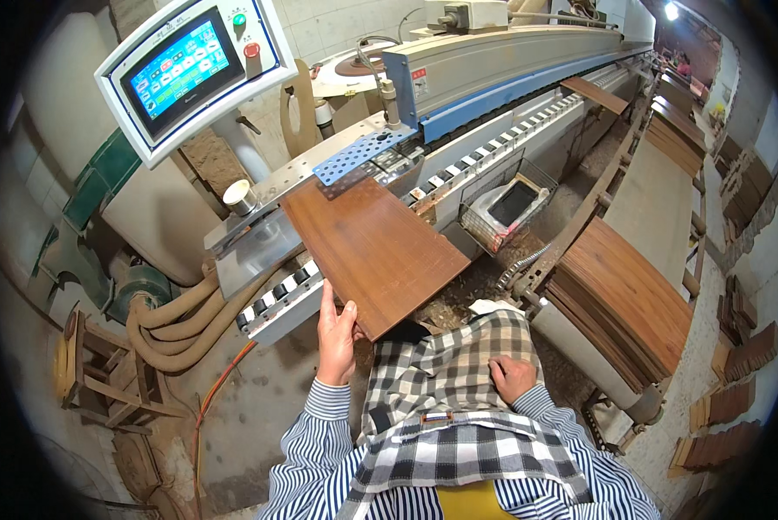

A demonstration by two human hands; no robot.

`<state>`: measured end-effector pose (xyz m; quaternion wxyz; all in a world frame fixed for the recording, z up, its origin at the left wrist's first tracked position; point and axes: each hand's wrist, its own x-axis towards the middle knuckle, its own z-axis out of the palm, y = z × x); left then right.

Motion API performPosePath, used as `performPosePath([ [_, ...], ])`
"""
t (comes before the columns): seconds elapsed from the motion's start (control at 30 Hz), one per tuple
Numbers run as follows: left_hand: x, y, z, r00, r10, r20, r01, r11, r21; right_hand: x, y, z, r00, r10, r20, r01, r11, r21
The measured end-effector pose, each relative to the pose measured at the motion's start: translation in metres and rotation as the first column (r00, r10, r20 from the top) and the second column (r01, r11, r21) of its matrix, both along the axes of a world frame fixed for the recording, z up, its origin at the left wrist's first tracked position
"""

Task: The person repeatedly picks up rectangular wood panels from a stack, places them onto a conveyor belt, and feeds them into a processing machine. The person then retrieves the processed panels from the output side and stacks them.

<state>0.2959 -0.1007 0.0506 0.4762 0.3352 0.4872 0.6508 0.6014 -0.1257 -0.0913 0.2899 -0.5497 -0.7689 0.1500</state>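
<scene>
A brown wood-grain panel (379, 250) lies at the infeed of an edge banding machine (493, 71). Its far end reaches under a blue perforated guard plate (363, 156), and its near corner points towards me. My left hand (337, 335) grips the panel at the near left edge, thumb by the top face and a finger stretched along the side. My right hand (514, 378) rests, loosely curled, against my checked apron (447, 364); nothing shows in it, though its fingers are partly hidden.
Left of the panel runs a roller rail (278, 296). A lit control panel (181, 71) stands above it. On my right, a roller conveyor (649, 188) carries stacked panels (629, 292). A wire basket (509, 205) hangs beside the machine. Another panel (595, 95) sticks out farther along.
</scene>
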Motion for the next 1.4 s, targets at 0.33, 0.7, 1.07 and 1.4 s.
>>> performPosePath([
  [0.33,0.04,0.057,-0.017,0.989,-0.144,0.011,0.143,0.987,0.077,0.001,0.0,-0.001,0.998,0.009,-0.063,-0.004,0.997,0.075],
  [0.7,0.115,0.132,-0.012,0.993,-0.116,0.019,0.116,0.993,-0.004,0.009,-0.001,0.002,0.978,-0.034,-0.204,0.026,0.999,-0.045],
  [1.07,0.185,0.195,-0.049,0.983,-0.134,0.125,0.129,0.99,0.048,0.155,-0.025,0.1,0.713,-0.614,-0.339,0.697,0.67,0.254],
  [1.4,0.281,0.154,-0.076,0.403,-0.672,-0.621,0.752,0.63,-0.193,0.301,-0.056,0.045,0.399,-0.726,-0.56,0.853,0.518,-0.064],
])
